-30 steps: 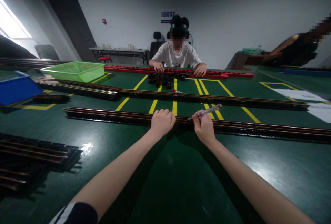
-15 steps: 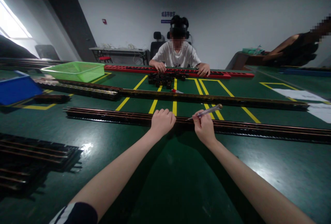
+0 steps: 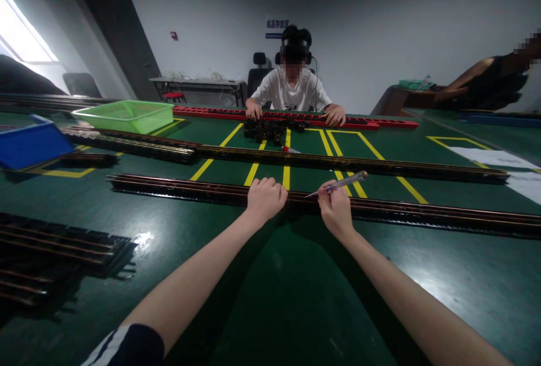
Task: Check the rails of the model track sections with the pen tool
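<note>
A long black rail (image 3: pixel 422 215) with copper-coloured strips lies crosswise on the green table in front of me. My left hand (image 3: pixel 266 200) is closed over its near middle, fingers curled round the far side. Just to the right, my right hand (image 3: pixel 336 205) grips a slim screwdriver (image 3: pixel 344 181) with a clear handle. Its thin shaft points left and its tip is at the rail between my hands; whether it touches cannot be told. The handle's brownish end sticks out to the right.
Another long rail (image 3: pixel 380 168) runs behind mine. More rails (image 3: pixel 63 242) lie at the left, near a blue bin (image 3: pixel 31 143) and a green basket (image 3: pixel 143 118). Opposite, a co-worker's hands rest at a red rack (image 3: pixel 359 123), behind dark parts (image 3: pixel 274 131).
The view has shifted slightly. My hands keep almost the same pose on the rail and the screwdriver. Across the table, one of the co-worker's hands has moved a little to the left.
</note>
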Action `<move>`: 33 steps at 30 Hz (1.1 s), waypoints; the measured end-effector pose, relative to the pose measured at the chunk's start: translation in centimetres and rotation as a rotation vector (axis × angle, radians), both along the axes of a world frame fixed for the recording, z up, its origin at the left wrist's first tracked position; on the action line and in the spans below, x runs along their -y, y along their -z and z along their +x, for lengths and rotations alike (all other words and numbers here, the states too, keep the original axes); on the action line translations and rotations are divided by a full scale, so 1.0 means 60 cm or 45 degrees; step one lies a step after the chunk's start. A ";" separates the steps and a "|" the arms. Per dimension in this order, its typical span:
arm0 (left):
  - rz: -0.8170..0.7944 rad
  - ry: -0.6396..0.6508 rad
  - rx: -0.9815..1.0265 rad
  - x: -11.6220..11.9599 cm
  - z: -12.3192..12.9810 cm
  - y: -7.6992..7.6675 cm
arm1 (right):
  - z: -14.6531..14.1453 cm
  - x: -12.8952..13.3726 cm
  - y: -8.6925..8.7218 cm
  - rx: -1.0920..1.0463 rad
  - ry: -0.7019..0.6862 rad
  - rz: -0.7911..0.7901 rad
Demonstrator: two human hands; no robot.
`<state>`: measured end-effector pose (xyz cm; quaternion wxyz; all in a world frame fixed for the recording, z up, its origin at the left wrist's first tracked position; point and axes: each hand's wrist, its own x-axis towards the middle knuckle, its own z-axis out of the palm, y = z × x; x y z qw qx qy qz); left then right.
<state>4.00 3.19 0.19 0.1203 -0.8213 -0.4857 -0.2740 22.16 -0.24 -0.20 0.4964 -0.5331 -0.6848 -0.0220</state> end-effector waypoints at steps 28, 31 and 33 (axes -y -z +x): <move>-0.055 -0.180 0.025 -0.002 -0.023 -0.005 | -0.002 0.006 -0.001 -0.006 0.109 0.022; -0.067 -0.170 0.028 -0.002 -0.024 -0.006 | -0.001 0.005 -0.001 -0.026 0.119 0.012; -0.072 -0.165 0.031 -0.002 -0.024 -0.006 | 0.000 0.004 -0.001 -0.032 0.124 0.019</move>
